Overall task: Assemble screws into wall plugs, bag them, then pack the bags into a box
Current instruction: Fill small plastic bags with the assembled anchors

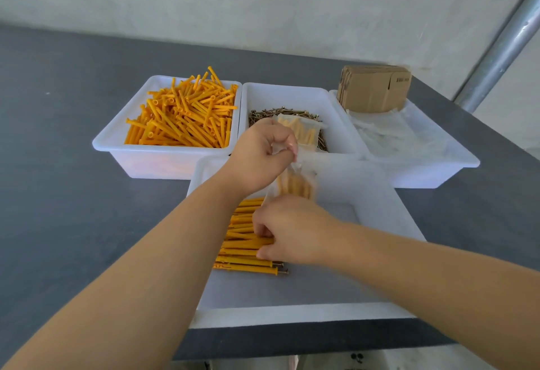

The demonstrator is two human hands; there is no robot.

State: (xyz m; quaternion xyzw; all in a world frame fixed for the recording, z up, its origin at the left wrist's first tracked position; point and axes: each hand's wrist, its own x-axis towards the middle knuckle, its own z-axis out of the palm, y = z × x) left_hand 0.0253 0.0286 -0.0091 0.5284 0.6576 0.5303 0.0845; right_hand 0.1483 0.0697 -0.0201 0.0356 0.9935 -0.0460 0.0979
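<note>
Bagging step in hand. Left hand (260, 155) pinches clear bag (295, 182) top, above near tray (388, 209). Right hand (287, 231) grips assembled plugs (244, 241) inside tray's left side. Next, likely: lift bunch, feed into bag mouth.

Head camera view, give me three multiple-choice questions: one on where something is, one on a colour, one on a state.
1. Where is the tub of loose wall plugs?
A. far left
B. far right
C. nearest the person

2. What colour are the plugs?
A. blue
B. orange
C. green

3. What is the left hand doing?
A. lying flat on the table
B. pinching a clear bag
C. holding a cardboard box

Answers: 1 A, it is the leftmost of the three back tubs. 2 B, all plugs are orange. 3 B, its grip is on the bag's top.
</note>
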